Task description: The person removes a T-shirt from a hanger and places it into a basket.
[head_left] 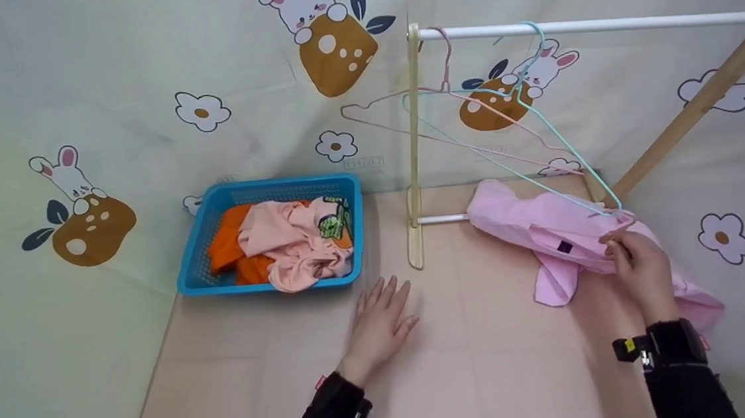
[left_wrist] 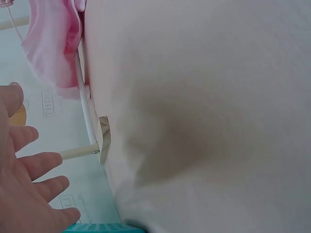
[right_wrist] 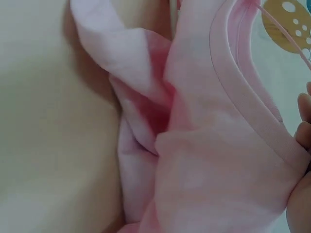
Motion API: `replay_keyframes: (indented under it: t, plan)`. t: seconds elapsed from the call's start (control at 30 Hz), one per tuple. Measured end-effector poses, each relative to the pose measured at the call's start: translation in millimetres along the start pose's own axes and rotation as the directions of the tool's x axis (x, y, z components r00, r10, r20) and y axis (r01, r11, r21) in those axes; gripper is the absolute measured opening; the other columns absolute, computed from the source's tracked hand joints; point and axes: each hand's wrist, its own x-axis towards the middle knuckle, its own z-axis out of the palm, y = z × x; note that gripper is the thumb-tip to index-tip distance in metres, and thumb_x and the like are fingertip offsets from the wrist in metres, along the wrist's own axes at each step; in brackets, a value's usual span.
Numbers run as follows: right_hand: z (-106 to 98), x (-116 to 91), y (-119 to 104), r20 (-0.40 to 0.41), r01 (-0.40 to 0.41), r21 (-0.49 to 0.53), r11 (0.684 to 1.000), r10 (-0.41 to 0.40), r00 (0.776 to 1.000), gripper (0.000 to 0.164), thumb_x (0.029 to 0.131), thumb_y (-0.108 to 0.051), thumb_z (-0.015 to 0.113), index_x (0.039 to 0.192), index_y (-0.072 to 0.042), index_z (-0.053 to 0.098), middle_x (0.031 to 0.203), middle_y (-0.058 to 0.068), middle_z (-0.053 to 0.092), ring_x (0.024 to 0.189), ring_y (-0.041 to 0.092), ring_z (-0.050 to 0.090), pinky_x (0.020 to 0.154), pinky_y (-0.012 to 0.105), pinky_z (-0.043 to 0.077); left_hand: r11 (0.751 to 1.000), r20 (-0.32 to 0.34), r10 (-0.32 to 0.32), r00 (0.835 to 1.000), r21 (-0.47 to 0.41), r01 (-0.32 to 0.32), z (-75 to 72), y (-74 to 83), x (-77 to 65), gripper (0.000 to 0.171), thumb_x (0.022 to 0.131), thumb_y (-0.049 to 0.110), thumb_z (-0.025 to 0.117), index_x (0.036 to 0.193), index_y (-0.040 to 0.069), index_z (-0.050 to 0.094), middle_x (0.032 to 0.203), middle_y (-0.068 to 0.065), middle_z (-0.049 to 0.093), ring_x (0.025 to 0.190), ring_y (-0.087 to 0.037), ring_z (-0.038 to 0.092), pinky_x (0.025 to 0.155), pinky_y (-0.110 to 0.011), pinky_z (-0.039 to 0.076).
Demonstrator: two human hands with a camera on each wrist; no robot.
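On the right lies a pink shirt (head_left: pixel 512 214), draped low by the clothes rack. My right hand (head_left: pixel 643 271) pinches it at the neckline; in the right wrist view its collar (right_wrist: pixel 238 82) curves up to those fingers. Just above this hand is the lower corner of a turquoise hanger (head_left: pixel 566 130), which hangs from the rack's white rail (head_left: pixel 630 22). A pink hanger (head_left: pixel 446 63) hangs beside it. Whether a hanger end is inside the collar I cannot tell. My left hand (head_left: pixel 379 325) is spread with fingers apart and holds nothing, in front of the basket's right corner.
A blue basket (head_left: pixel 185 280) at the left holds orange clothing (head_left: pixel 225 237) and a pale pink garment (head_left: pixel 274 227) with a green print. The rack's wooden post (head_left: pixel 415 146) and foot (head_left: pixel 416 252) stand between basket and shirt. A slanted wooden leg (head_left: pixel 697 104) is at right.
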Motion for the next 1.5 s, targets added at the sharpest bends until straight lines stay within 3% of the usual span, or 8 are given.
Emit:
replay_keyframes:
  t: [0.37,0.6,0.77,1.03,1.13,1.2,1.37,1.5]
  plan:
    - [29,-33,-19,0.057,0.181,0.027,0.983,-0.183,0.982,0.025,0.075,0.022,0.07,0.093,0.004,0.069,0.085,0.015,0.067,0.083,0.032,0.059,0.086,0.019,0.038,0.999,-0.012,0.008,1.0,-0.037,-0.008,0.2,10.3,11.7,0.062,0.098,0.037,0.06,0.15,0.008,0.042,0.152,-0.018,0.041,0.142,-0.038,0.032,0.108,-0.065,0.027]
    - [37,-36,-42,0.061,0.28,0.061,0.958,-0.283,0.957,0.035,0.069,0.025,0.067,0.094,0.001,0.069,0.087,0.011,0.068,0.081,0.031,0.061,0.081,0.03,0.042,0.999,-0.022,0.014,1.0,-0.04,-0.015,0.9,19.7,17.6,0.063,0.099,0.039,0.058,0.151,0.007,0.041,0.154,-0.017,0.039,0.141,-0.037,0.034,0.11,-0.061,0.026]
    - [43,-36,-59,0.081,0.34,0.128,0.932,-0.351,0.933,0.03,0.072,0.02,0.067,0.094,-0.002,0.069,0.085,0.008,0.068,0.079,0.027,0.061,0.08,0.03,0.042,0.999,-0.114,0.042,0.993,-0.025,-0.045,0.2,23.3,20.4,0.065,0.095,0.034,0.065,0.149,0.006,0.042,0.151,-0.019,0.042,0.139,-0.037,0.037,0.11,-0.058,0.03]
    - [58,-35,-86,0.078,0.434,0.239,0.869,-0.463,0.883,0.028,0.076,0.013,0.058,0.096,-0.003,0.07,0.087,0.005,0.068,0.078,0.024,0.06,0.078,0.032,0.044,0.994,-0.341,0.108,0.934,0.022,-0.106,-5.8,23.5,29.8,0.074,0.085,0.026,0.078,0.147,0.005,0.044,0.152,-0.019,0.04,0.137,-0.04,0.038,0.108,-0.056,0.033]
    - [62,-34,-94,0.067,0.46,0.269,0.846,-0.493,0.868,0.013,0.091,-0.001,0.057,0.095,-0.004,0.07,0.088,0.004,0.068,0.079,0.023,0.06,0.079,0.03,0.044,0.992,-0.381,0.125,0.916,0.02,-0.127,-7.8,22.0,29.9,0.069,0.086,0.028,0.077,0.146,0.008,0.047,0.151,-0.016,0.042,0.137,-0.041,0.038,0.108,-0.057,0.033]
    - [65,-34,-98,0.049,0.474,0.295,0.83,-0.509,0.859,0.019,0.1,-0.014,0.055,0.095,-0.004,0.07,0.088,0.005,0.068,0.079,0.023,0.06,0.08,0.028,0.044,0.988,-0.402,0.147,0.904,0.014,-0.154,-9.1,21.4,28.9,0.064,0.088,0.029,0.074,0.144,0.009,0.05,0.149,-0.014,0.046,0.135,-0.041,0.04,0.107,-0.059,0.033]
    - [73,-32,-101,0.016,0.468,0.379,0.798,-0.511,0.859,0.031,0.102,-0.027,0.055,0.094,-0.001,0.07,0.087,0.007,0.068,0.078,0.022,0.061,0.081,0.025,0.045,0.974,-0.447,0.212,0.869,0.02,-0.227,-9.5,19.4,26.3,0.044,0.091,0.029,0.07,0.131,0.013,0.064,0.133,-0.007,0.061,0.127,-0.035,0.05,0.102,-0.062,0.036]
    - [74,-33,-102,0.021,0.423,0.411,0.808,-0.472,0.881,0.011,0.094,-0.009,0.065,0.095,0.001,0.071,0.086,0.008,0.068,0.078,0.021,0.061,0.083,0.021,0.045,0.974,-0.474,0.199,0.858,-0.003,-0.227,-8.1,17.1,26.1,0.024,0.09,0.02,0.071,0.113,0.013,0.072,0.117,-0.002,0.07,0.117,-0.028,0.059,0.1,-0.059,0.039]
